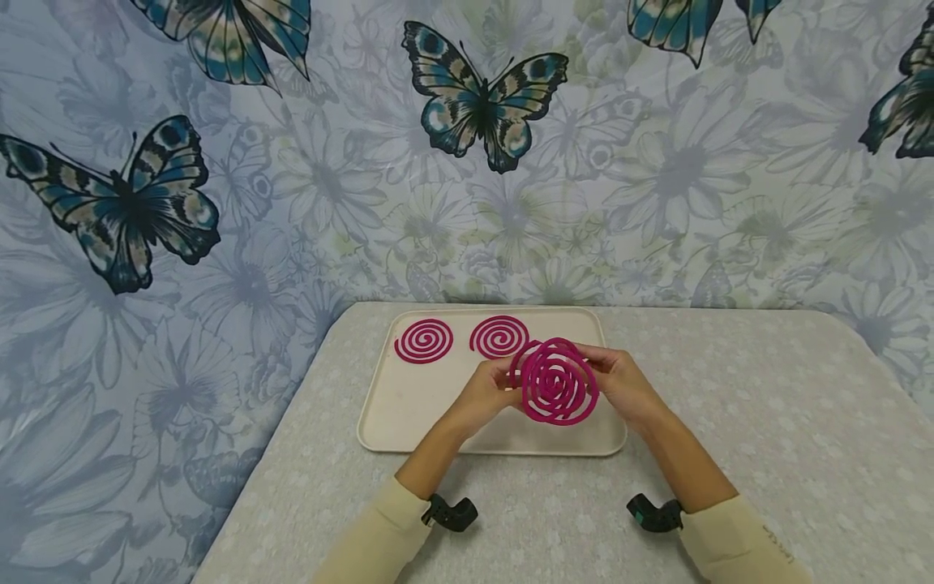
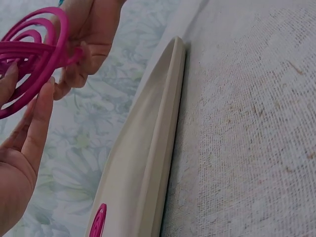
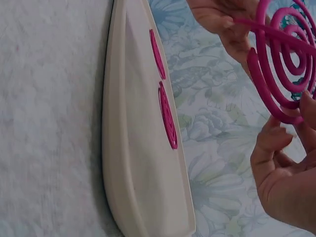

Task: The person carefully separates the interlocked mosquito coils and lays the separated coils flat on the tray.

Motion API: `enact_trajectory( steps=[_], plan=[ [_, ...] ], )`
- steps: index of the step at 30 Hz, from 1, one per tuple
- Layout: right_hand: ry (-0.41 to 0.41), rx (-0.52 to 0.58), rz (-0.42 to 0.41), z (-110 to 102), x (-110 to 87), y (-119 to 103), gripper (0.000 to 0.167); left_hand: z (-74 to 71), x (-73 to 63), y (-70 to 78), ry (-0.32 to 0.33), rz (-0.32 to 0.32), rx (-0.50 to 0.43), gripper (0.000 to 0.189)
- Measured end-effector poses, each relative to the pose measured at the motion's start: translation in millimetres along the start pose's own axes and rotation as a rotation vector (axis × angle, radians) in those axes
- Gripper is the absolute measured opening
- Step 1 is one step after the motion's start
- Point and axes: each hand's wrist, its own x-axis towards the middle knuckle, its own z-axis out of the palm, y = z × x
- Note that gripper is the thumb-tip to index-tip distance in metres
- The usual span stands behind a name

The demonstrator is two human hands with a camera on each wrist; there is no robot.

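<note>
Above the tray, both hands hold a nested pair of magenta mosquito coils (image 1: 556, 381), their spirals overlapping and partly spread apart. My left hand (image 1: 481, 397) pinches the pair at its left edge. At the right edge my right hand (image 1: 623, 381) grips it, with the thumb on the near face in the right wrist view. Seen from the right wrist, one coil (image 3: 269, 91) faces the camera while another strip crosses it at an angle. Some fingertips are hidden behind the spirals.
A cream tray (image 1: 430, 418) lies on the cloth-covered table (image 1: 744, 405). Two flat magenta coils, a left one (image 1: 425, 341) and a right one (image 1: 499, 337), rest side by side along its far edge. Behind the table hangs a butterfly-printed cloth (image 1: 438, 235).
</note>
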Motion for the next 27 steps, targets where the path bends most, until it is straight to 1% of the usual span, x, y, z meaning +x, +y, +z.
enact_trajectory(
  steps=[2,5,7,9,10,11,13,15,17,18,21,22,24,27],
  plan=[
    [-0.013,-0.037,-0.010,-2.5,0.1,0.2,0.044,0.4,-0.3,0.3,0.005,0.006,0.037,0.036],
    [0.005,-0.082,-0.012,-5.1,-0.3,1.0,0.044,1.7,-0.7,-0.9,0.014,0.018,0.068,0.040],
    [0.018,-0.095,-0.007,-6.4,-0.9,1.6,0.043,3.2,-0.9,-2.6,0.027,0.023,0.072,0.044],
    [-0.002,-0.093,-0.013,-8.5,-2.4,1.7,0.044,5.6,-1.1,-3.8,0.043,0.033,0.083,0.046],
    [-0.031,-0.087,-0.022,-10.1,-3.4,1.8,0.046,7.0,-1.2,-4.0,0.053,0.039,0.094,0.046],
    [-0.076,-0.074,-0.039,-12.1,-4.4,2.2,0.050,8.3,-1.2,-4.7,0.065,0.044,0.109,0.045],
    [-0.186,-0.053,-0.075,-16.4,-6.3,2.7,0.058,10.5,-1.5,-5.7,0.084,0.053,0.132,0.043],
    [-0.291,-0.034,-0.107,-20.5,-7.2,4.4,0.059,11.8,-1.7,-6.3,0.100,0.060,0.145,0.040],
    [-0.358,-0.010,-0.113,-23.6,-7.4,6.3,0.060,12.3,-2.0,-7.0,0.107,0.059,0.149,0.039],
    [-0.369,-0.009,-0.109,-24.6,-7.4,6.9,0.063,12.4,-2.0,-6.9,0.105,0.058,0.146,0.039],
    [-0.355,-0.003,-0.095,-25.3,-7.0,7.8,0.072,11.6,-2.1,-6.0,0.105,0.049,0.149,0.039],
    [-0.344,-0.007,-0.095,-25.0,-7.1,7.5,0.073,11.3,-2.5,-5.0,0.105,0.044,0.152,0.040],
    [-0.319,-0.014,-0.103,-24.4,-6.8,7.0,0.068,10.2,-3.0,-4.1,0.105,0.035,0.148,0.044],
    [-0.298,-0.001,-0.111,-23.7,-6.7,6.3,0.063,7.6,-3.1,-4.0,0.092,0.051,0.150,0.054]
  ],
)
